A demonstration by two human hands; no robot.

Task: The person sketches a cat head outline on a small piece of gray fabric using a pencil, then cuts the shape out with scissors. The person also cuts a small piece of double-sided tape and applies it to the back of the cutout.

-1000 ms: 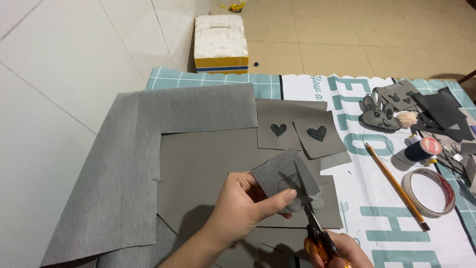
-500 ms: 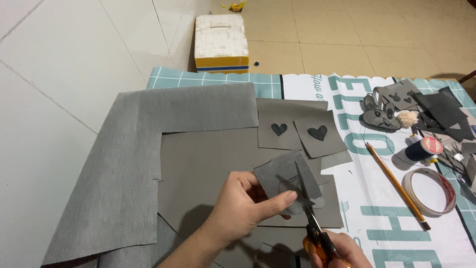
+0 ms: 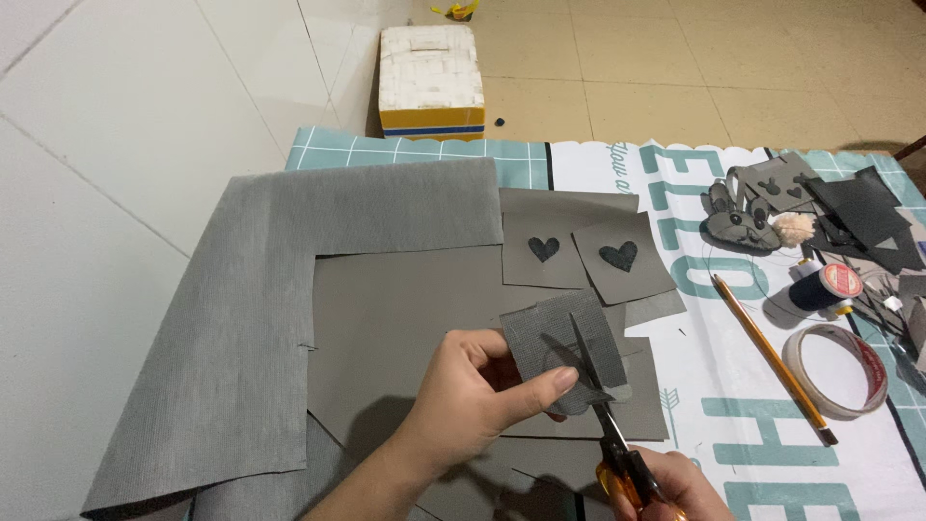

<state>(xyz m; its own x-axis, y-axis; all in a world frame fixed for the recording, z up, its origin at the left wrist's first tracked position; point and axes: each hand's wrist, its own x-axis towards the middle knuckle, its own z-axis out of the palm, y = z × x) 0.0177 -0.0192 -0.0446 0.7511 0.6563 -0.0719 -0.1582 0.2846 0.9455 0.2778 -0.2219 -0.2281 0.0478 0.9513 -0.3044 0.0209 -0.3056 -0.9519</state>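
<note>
My left hand (image 3: 482,391) pinches a small grey fabric piece (image 3: 552,340) and holds it up over the larger grey sheets. My right hand (image 3: 675,490), at the bottom edge, grips orange-handled scissors (image 3: 608,425); their blades are in the fabric piece, cutting along a drawn curve. Beneath lies a big grey fabric sheet (image 3: 241,318) with a rectangular notch cut out. Two grey squares with dark heart-shaped holes (image 3: 579,253) lie just beyond the hands.
A pencil (image 3: 772,355), a roll of tape (image 3: 837,369), a spool of dark thread (image 3: 825,287), a small grey stuffed figure (image 3: 743,224) and dark fabric scraps (image 3: 863,214) lie to the right on a teal-and-white mat (image 3: 714,386). A white-and-yellow box (image 3: 430,82) stands on the tiled floor.
The fabric piece has turned slightly in my left hand and the scissor blades have edged along the cut. Everything else is unmoved.
</note>
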